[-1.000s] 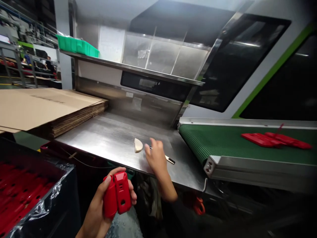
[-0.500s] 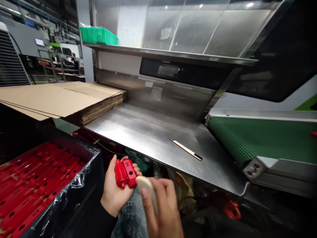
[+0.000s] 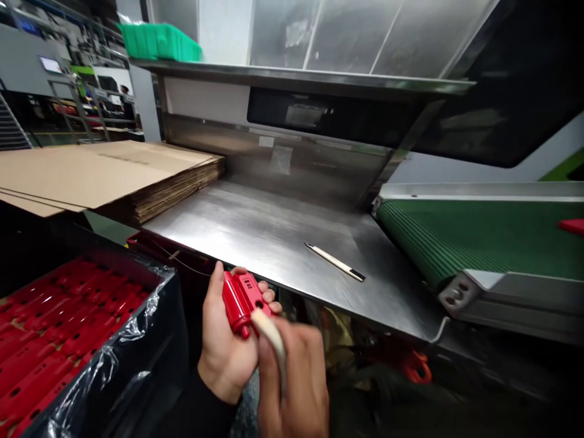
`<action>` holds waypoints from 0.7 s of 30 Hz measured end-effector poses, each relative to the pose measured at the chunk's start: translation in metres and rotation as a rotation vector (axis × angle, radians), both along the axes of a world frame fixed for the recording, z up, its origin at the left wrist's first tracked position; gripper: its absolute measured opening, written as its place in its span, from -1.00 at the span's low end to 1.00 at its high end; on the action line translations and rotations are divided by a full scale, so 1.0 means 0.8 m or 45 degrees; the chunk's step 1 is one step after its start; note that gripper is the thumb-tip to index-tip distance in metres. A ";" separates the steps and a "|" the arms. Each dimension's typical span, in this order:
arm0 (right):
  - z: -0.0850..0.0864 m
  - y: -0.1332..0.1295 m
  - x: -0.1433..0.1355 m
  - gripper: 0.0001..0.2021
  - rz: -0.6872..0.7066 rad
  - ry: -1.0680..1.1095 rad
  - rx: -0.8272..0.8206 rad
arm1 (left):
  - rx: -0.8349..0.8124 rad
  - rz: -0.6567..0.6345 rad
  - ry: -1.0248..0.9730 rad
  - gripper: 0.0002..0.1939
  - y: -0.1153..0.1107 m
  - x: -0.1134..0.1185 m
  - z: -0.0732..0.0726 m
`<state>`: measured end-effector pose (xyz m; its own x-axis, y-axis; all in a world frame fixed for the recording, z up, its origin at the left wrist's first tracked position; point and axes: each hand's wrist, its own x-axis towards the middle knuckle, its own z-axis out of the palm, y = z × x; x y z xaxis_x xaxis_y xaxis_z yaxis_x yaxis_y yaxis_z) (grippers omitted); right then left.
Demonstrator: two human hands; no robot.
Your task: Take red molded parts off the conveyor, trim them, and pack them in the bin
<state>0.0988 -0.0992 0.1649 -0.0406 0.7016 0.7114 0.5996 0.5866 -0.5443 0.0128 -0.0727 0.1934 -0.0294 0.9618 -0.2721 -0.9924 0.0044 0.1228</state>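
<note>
Hands meet low in the head view, in front of the steel table's (image 3: 274, 237) near edge. The left hand (image 3: 225, 350) is wrapped around a red part (image 3: 240, 299), thumb up along its left side and fingertips curled over its right edge, so the part stands tilted in the palm with its slotted face turned up toward the camera. The right hand (image 3: 296, 383) is closed on a pale scraper (image 3: 272, 337), pinched between thumb and fingers, and the scraper's rounded tip touches the lower end of the red part.

Behind the hands, a thin blade (image 3: 335, 263) with a pale handle and dark tip lies flat on the table, well apart from both hands. To the left, a bin (image 3: 104, 371) lined with clear plastic holds rows of red parts (image 3: 50, 331) like the one in the hand. Flat cardboard sheets (image 3: 114, 173) are stacked at the table's far left. On the right runs a green belt (image 3: 474, 243), with a bit of red piece (image 3: 572, 226) showing at the frame's edge. A green tray (image 3: 157, 41) sits on the shelf above the table.
</note>
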 end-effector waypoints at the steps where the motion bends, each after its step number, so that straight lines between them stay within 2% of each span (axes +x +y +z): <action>1: 0.001 -0.001 -0.001 -0.74 -0.023 0.008 -0.025 | 0.002 -0.051 -0.006 -0.62 -0.001 0.000 0.001; 2: 0.001 -0.001 -0.001 -0.75 -0.036 0.019 -0.023 | -0.023 -0.049 -0.013 -0.62 -0.002 -0.001 0.002; 4: 0.000 -0.001 -0.003 -0.74 -0.001 0.022 0.044 | -0.089 0.065 -0.011 -0.66 -0.003 -0.004 0.002; 6: -0.002 -0.002 -0.005 -0.74 0.029 0.022 0.081 | -0.039 0.140 0.010 -0.65 -0.004 -0.008 0.003; 9: -0.003 -0.004 -0.009 -0.77 -0.050 0.035 0.025 | 0.056 0.035 -0.010 -0.59 -0.004 -0.013 0.006; 13: 0.002 -0.002 -0.013 -0.78 0.060 0.080 0.113 | -0.021 0.126 0.042 -0.61 -0.004 -0.014 0.014; 17: 0.004 -0.004 -0.017 -0.85 -0.050 0.095 0.061 | -0.023 0.099 0.024 -0.64 -0.007 -0.013 0.015; 19: 0.004 -0.004 -0.018 -0.83 -0.040 0.081 0.095 | -0.069 0.128 -0.009 -0.67 -0.009 -0.015 0.013; 21: 0.002 -0.004 -0.020 -0.81 -0.018 0.087 0.116 | -0.031 0.147 0.004 -0.65 -0.010 -0.017 0.014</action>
<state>0.0828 -0.1027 0.1664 0.0197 0.6343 0.7728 0.5713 0.6272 -0.5293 -0.0010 -0.0803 0.2042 -0.1407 0.9451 -0.2949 -0.9861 -0.1072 0.1270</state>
